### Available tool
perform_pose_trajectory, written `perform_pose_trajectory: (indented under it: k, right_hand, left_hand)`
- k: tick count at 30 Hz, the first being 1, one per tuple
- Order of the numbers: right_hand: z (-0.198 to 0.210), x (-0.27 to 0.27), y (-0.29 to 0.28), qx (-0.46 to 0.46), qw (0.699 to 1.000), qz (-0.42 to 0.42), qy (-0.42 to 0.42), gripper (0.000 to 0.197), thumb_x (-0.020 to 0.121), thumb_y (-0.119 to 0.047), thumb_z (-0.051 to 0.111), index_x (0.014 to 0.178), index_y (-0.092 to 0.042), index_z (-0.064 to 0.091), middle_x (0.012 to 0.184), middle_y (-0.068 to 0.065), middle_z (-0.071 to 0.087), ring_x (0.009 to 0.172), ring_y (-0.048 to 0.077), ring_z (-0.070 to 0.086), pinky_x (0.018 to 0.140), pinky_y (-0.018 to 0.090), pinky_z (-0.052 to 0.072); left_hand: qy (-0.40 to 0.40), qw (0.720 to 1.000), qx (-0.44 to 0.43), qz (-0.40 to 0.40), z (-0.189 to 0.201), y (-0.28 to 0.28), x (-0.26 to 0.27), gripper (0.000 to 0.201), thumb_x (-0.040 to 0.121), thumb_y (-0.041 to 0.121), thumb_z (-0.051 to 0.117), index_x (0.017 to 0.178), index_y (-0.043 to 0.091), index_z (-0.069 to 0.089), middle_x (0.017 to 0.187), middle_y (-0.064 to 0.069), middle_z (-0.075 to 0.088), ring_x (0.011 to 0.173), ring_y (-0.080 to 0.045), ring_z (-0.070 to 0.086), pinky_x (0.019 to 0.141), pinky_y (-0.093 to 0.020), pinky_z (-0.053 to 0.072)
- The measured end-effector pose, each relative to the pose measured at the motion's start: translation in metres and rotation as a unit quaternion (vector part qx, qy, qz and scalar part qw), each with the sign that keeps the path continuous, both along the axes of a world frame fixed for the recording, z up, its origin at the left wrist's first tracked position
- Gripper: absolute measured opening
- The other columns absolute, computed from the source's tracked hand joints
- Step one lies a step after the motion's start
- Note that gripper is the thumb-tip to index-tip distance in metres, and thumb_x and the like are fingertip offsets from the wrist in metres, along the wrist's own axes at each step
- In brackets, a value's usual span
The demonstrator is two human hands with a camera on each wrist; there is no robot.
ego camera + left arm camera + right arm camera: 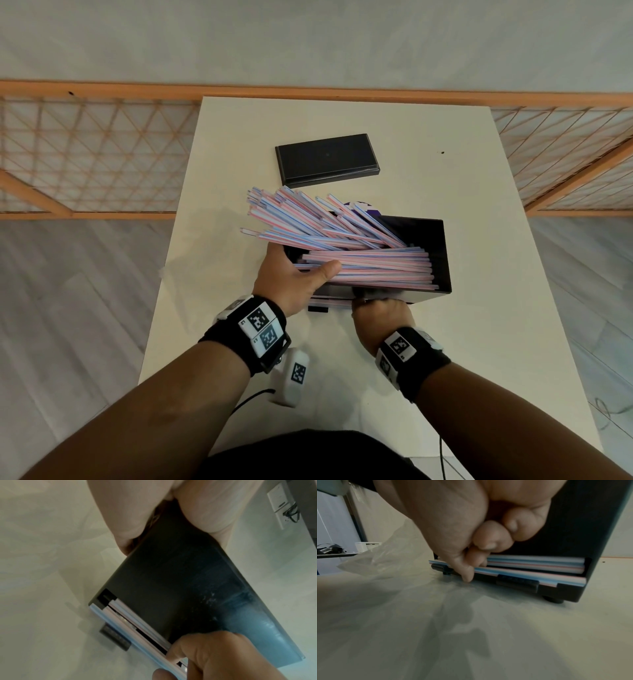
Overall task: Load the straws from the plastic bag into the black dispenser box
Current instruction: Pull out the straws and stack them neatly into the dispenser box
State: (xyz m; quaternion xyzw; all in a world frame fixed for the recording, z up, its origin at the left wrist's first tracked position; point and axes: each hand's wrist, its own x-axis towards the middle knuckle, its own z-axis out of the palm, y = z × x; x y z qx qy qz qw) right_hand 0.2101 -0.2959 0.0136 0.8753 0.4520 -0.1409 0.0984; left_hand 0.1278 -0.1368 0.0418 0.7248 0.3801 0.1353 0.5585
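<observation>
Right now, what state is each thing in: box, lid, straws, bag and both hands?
box: open, standing on the table, partly filled.
lid: off, lying flat behind the box.
straws: some flat in the box, a bunch slanting out over its left rim.
bag: lying crumpled on the table.
left hand: gripping the box's left end.
right hand: fingers curled at the front slot's straws.

I can read no words, brands or numbers in any view. The only signs I find are black-and-white square code markers on the wrist bands (262, 327) in the lower middle of the head view, one more on the white module (297, 373) just below the left wrist, and others on the right band (399, 346); beside some sits a tiny character too small to read.
</observation>
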Motion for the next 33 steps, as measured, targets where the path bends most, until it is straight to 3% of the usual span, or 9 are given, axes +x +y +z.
perform_pose_trajectory:
  k: [6,12,15,17,21,22,25,28,33]
  right_hand:
    - [-0.003,0.003,-0.009,0.011,1.0,0.003,0.008,0.024,0.045,-0.013,0.085,0.061,-0.005,0.07,0.04,0.004,0.054,0.03,0.029,0.052,0.037,0.027,0.042]
    - [0.0,0.006,-0.006,-0.016,1.0,-0.024,0.011,0.023,0.038,-0.006,0.084,0.056,-0.005,0.069,0.044,0.007,0.057,0.033,0.03,0.054,0.036,0.031,0.044]
    - [0.009,0.003,-0.006,-0.032,0.999,0.005,-0.021,0.016,0.048,-0.009,0.082,0.057,-0.01,0.068,0.048,0.007,0.06,0.038,0.03,0.058,0.041,0.032,0.047]
    - [0.016,0.0,-0.006,-0.051,0.998,0.028,-0.024,0.006,0.065,-0.012,0.073,0.069,-0.011,0.07,0.063,0.011,0.068,0.052,0.034,0.065,0.05,0.034,0.049]
    - [0.046,-0.001,-0.015,-0.043,0.998,0.032,-0.021,0.008,0.068,-0.019,0.074,0.069,-0.016,0.067,0.06,0.006,0.065,0.049,0.031,0.063,0.049,0.029,0.039]
    - [0.053,0.001,-0.019,-0.033,0.998,0.036,-0.033,0.009,0.068,-0.022,0.076,0.069,-0.018,0.067,0.059,0.004,0.064,0.048,0.03,0.063,0.049,0.027,0.034]
    - [0.083,0.01,-0.031,0.026,0.999,0.008,-0.043,0.027,0.048,-0.021,0.087,0.054,-0.021,0.061,0.04,0.0,0.052,0.03,0.027,0.05,0.045,0.021,0.022]
    - [0.112,0.023,-0.038,0.087,0.994,0.01,-0.07,0.027,0.053,-0.018,0.085,0.057,-0.019,0.058,0.043,0.001,0.053,0.032,0.028,0.049,0.045,0.022,0.022]
    - [0.128,0.046,-0.014,0.1,0.991,-0.021,-0.091,0.02,0.064,-0.019,0.077,0.065,-0.017,0.057,0.053,0.002,0.059,0.043,0.032,0.057,0.048,0.025,0.027]
  left_hand:
    - [0.003,1.0,0.006,-0.003,-0.002,0.001,0.0,0.07,0.072,0.034,0.092,0.131,0.022,0.055,0.119,0.014,0.068,0.107,0.0,0.063,0.088,-0.004,0.04]
    - [-0.002,1.0,0.009,-0.009,-0.002,0.002,-0.001,0.071,0.073,0.037,0.091,0.133,0.023,0.055,0.124,0.012,0.068,0.115,-0.004,0.063,0.095,-0.012,0.041]
    - [-0.007,1.0,0.012,-0.01,-0.001,0.002,-0.001,0.069,0.074,0.035,0.091,0.132,0.022,0.056,0.123,0.012,0.068,0.115,-0.005,0.063,0.092,-0.006,0.039]
    - [-0.01,1.0,0.012,-0.012,0.0,0.002,-0.001,0.07,0.073,0.037,0.091,0.132,0.023,0.056,0.124,0.012,0.068,0.116,-0.005,0.062,0.095,-0.011,0.04]
    - [-0.023,1.0,-0.005,-0.007,0.0,0.002,0.0,0.071,0.075,0.046,0.086,0.134,0.024,0.055,0.128,0.011,0.067,0.119,-0.006,0.062,0.105,-0.028,0.045]
    - [-0.031,0.999,-0.02,0.0,0.001,0.002,-0.001,0.073,0.074,0.054,0.081,0.136,0.025,0.054,0.13,0.012,0.066,0.122,-0.006,0.061,0.109,-0.031,0.045]
    - [-0.063,0.992,-0.102,0.047,0.004,0.005,-0.001,0.082,0.072,0.072,0.068,0.141,0.03,0.052,0.133,0.015,0.066,0.126,-0.005,0.06,0.116,-0.039,0.041]
    - [-0.096,0.982,-0.143,0.078,0.012,0.012,-0.001,0.087,0.068,0.081,0.067,0.138,0.029,0.058,0.13,0.012,0.07,0.125,-0.01,0.062,0.116,-0.045,0.041]
    - [-0.137,0.976,-0.157,0.064,0.03,0.008,0.004,0.065,0.076,0.069,0.064,0.126,0.027,0.066,0.125,0.003,0.073,0.121,-0.015,0.066,0.114,-0.048,0.043]
